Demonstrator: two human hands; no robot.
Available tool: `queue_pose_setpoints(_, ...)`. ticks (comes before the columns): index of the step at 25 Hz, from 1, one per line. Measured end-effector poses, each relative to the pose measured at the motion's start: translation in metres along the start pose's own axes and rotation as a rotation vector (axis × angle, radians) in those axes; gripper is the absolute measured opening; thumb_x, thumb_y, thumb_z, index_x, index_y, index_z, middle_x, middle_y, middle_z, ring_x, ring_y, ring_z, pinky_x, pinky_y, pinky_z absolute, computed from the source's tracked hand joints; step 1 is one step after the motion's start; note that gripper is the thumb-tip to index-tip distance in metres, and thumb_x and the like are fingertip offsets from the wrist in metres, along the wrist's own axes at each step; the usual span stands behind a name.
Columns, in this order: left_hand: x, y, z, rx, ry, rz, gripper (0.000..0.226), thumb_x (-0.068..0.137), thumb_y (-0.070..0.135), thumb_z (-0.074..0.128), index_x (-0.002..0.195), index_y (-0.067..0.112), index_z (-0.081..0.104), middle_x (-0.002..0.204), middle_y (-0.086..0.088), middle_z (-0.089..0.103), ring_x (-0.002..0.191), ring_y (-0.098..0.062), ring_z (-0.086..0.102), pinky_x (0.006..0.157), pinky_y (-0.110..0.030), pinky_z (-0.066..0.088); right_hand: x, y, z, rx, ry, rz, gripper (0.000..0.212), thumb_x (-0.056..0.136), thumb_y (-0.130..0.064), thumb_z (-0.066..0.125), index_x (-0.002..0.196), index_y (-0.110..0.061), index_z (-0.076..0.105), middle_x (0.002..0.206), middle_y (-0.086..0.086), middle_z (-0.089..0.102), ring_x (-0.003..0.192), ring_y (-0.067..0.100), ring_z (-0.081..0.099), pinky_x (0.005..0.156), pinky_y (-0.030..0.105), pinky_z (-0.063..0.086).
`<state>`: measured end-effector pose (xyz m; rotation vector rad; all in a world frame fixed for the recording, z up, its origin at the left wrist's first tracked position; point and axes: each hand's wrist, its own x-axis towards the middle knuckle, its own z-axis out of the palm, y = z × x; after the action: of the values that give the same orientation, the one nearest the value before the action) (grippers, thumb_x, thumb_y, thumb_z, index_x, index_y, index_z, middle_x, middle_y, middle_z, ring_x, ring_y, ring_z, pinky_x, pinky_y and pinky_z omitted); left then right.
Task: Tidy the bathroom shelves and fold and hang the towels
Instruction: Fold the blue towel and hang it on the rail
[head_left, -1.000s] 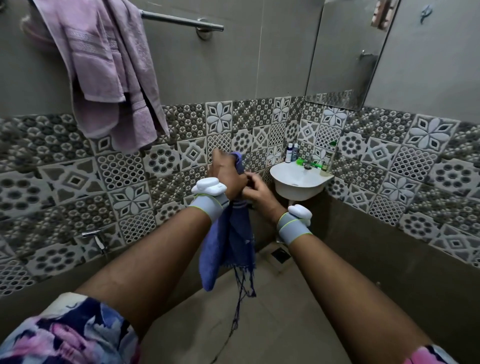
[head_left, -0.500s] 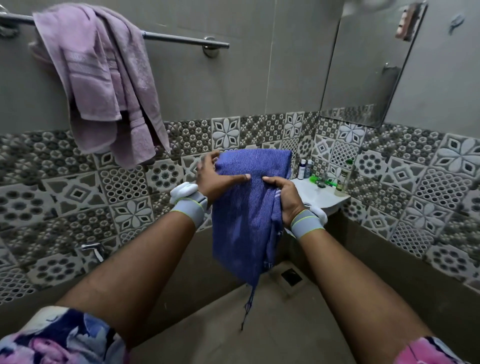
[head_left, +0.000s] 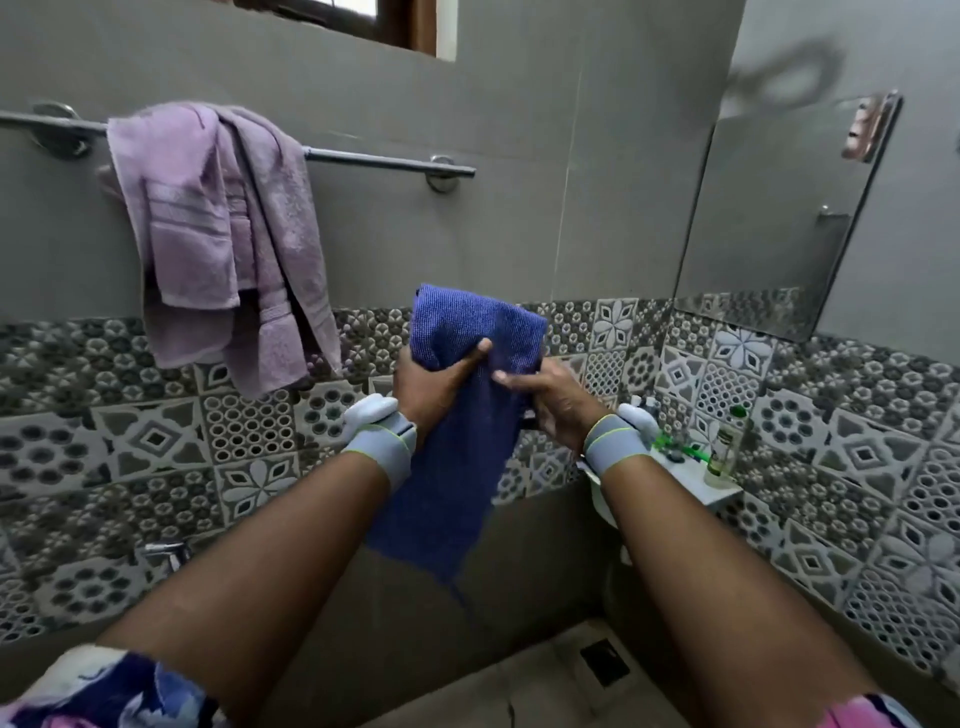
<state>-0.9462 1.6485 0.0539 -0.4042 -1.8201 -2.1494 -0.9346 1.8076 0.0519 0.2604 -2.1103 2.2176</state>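
The grey wall (head_left: 467, 234) fills most of what I see from here, with a band of patterned tiles (head_left: 156, 441) running along its lower part and round the corner. On the right-hand wall hangs a plain mirror (head_left: 769, 218). A purple towel (head_left: 218, 234) is slung unevenly, bunched and in loose layers, over the left part of a metal towel rail (head_left: 384, 160); the right part of the rail is bare.

In front of the person, well below the rail and to the right of the purple towel, a blue towel (head_left: 457, 467) is held up in the air, folded into a narrow strip that hangs down between the forearms. The left hand (head_left: 431, 379) grips its left edge near the top, fingers (head_left: 467, 358) clenched round the cloth. The right hand (head_left: 550, 397) grasps the right edge at about the same height, thumb across the front. Both wrists wear grey bands.

Behind the right wrist a white basin (head_left: 696, 483) sits in the corner, a clear bottle (head_left: 724, 452) with a green cap on its rim. Low on the left wall is a small tap (head_left: 166, 552), and a dark drain (head_left: 602, 662) is set in the floor.
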Motion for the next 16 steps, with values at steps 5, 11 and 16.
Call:
queue_pose_setpoints(5,0.086,-0.006,-0.011,0.514,-0.087,0.121,0.053,0.065,0.065,0.074,0.095,0.021,0.067,0.095,0.004,0.072,0.093,-0.012,0.067,0.084,-0.033,0.055,0.076,-0.004,0.011,-0.085,0.284,-0.161,0.034,0.075,0.009,0.069,0.097,-0.013,0.054,0.099,0.008,0.067,0.094,0.025,0.063,0.085,0.039,0.054)
queue_pose_setpoints(11,0.183,0.02,-0.022,0.846,-0.122,0.299,0.041,0.084,0.026,0.07,0.116,0.003,0.062,0.113,-0.019,0.065,0.105,-0.025,0.06,0.088,-0.038,0.048,0.175,-0.042,0.016,-0.086,0.552,-0.408,0.057,0.072,-0.006,0.078,0.107,-0.013,0.034,0.093,-0.003,0.054,0.086,0.016,0.054,0.082,0.028,0.047)
queue_pose_setpoints(16,0.261,0.063,-0.031,0.799,0.189,0.45,0.038,0.095,0.028,0.056,0.121,0.0,0.054,0.122,-0.024,0.059,0.114,-0.037,0.055,0.085,-0.035,0.039,0.266,-0.107,0.039,-0.254,0.64,-0.722,0.046,0.059,-0.017,0.085,0.066,-0.024,0.039,0.064,-0.01,0.05,0.061,0.013,0.044,0.061,0.032,0.044)
